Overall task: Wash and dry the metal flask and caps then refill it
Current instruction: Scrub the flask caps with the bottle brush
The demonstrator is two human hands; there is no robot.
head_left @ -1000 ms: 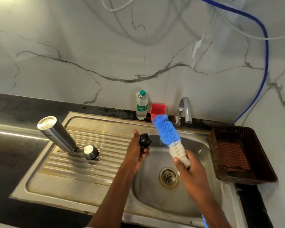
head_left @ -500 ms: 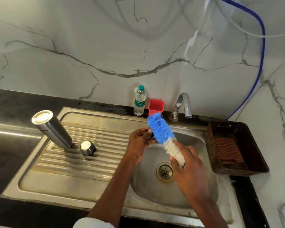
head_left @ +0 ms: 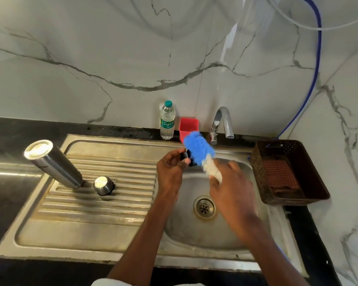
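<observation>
The metal flask (head_left: 54, 165) stands upside down on the ribbed drainboard (head_left: 103, 203) at the left. A round steel cap (head_left: 103, 185) sits just right of it. Over the sink basin (head_left: 190, 230), my left hand (head_left: 171, 171) pinches a small black inner cap (head_left: 186, 156). My right hand (head_left: 232, 187) grips the white lower part of a blue and white bottle brush (head_left: 199, 150). The blue bristles press against the black cap and hide part of it.
A tap (head_left: 222, 122) rises behind the basin, with a red cup (head_left: 188, 125) and a plastic water bottle (head_left: 167, 120) to its left. A brown basket (head_left: 287, 172) holding a checked cloth (head_left: 279, 174) sits right of the sink. The drain (head_left: 204, 207) lies below my hands.
The brush and the black cap came together: they were apart a second ago, and now the bristles lie against the cap. My view has shifted slightly.
</observation>
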